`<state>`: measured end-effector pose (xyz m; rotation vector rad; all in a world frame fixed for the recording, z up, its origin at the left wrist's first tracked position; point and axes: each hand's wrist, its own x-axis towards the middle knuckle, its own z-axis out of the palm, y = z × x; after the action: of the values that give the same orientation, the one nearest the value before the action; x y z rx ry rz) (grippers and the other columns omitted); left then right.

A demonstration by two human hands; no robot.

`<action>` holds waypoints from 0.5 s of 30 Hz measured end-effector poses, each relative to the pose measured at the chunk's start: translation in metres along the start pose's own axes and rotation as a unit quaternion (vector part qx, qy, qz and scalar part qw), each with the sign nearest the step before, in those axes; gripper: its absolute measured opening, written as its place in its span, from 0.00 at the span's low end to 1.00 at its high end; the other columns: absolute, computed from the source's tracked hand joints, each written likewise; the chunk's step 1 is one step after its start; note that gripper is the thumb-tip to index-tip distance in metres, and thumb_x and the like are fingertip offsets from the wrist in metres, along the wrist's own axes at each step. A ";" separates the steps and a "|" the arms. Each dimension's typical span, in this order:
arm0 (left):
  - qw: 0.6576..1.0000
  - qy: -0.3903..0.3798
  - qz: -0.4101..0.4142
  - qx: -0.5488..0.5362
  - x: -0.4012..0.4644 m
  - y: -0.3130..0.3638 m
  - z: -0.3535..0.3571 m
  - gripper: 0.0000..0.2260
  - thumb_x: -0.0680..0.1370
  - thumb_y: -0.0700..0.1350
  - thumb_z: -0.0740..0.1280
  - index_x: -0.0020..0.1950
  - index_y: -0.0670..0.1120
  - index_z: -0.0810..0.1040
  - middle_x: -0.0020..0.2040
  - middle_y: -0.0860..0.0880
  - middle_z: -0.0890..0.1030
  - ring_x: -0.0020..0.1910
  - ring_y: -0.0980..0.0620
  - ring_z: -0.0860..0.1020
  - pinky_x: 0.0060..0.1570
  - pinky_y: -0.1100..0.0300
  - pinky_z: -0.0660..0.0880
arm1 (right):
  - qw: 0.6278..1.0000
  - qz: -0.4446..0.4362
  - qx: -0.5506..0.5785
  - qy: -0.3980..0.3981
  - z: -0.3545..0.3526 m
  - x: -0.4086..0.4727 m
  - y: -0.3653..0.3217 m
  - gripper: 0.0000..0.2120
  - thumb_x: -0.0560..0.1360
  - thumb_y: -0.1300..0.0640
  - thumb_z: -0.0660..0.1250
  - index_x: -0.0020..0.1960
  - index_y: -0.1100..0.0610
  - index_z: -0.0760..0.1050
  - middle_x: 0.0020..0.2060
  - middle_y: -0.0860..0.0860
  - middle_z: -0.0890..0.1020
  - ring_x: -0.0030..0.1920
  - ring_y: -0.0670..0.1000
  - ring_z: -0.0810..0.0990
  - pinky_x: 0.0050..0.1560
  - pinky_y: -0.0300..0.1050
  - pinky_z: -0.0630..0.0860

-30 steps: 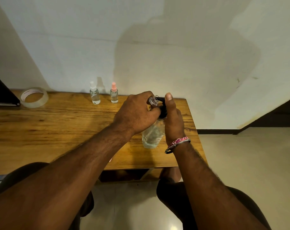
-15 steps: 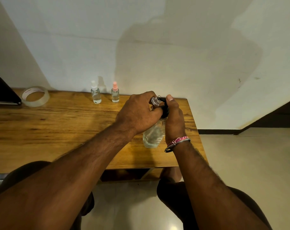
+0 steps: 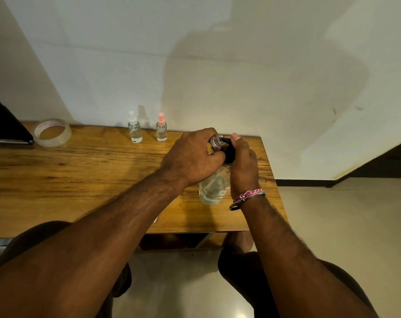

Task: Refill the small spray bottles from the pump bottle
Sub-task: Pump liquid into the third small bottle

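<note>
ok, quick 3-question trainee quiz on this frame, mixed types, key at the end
1. True or false: the left hand holds a small uncapped bottle with its open neck at the nozzle of the pump bottle.
2. How many capped spray bottles stand at the wall? A) one B) two C) three
3. Fill in: the right hand sits on the black ____.

Key
1. True.
2. B: the white-topped bottle and the pink-topped bottle.
3. pump head; the thumb is raised.
</note>
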<state>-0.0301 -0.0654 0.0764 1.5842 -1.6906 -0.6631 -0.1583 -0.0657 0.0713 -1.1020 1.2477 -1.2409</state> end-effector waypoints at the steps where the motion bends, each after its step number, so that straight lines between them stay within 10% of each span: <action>1: 1.000 0.000 0.001 0.000 0.000 0.000 0.000 0.03 0.75 0.49 0.72 0.47 0.55 0.79 0.38 0.55 0.81 0.37 0.53 0.79 0.34 0.57 0.75 | 1.000 -0.003 -0.008 -0.002 0.000 0.000 0.000 0.17 0.81 0.46 0.62 0.40 0.50 0.84 0.36 0.46 0.86 0.40 0.41 0.83 0.41 0.36 0.77; 15: 0.999 0.016 0.004 -0.027 -0.001 0.004 -0.004 0.02 0.77 0.49 0.72 0.48 0.54 0.80 0.38 0.55 0.82 0.37 0.53 0.80 0.38 0.51 0.80 | 0.999 -0.022 -0.018 -0.025 0.004 -0.006 -0.003 0.22 0.78 0.37 0.58 0.46 0.48 0.86 0.44 0.50 0.88 0.50 0.48 0.86 0.46 0.35 0.79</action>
<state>-0.0295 -0.0639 0.0815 1.5411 -1.6420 -0.6704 -0.1541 -0.0604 0.0753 -1.1852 1.2195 -1.2199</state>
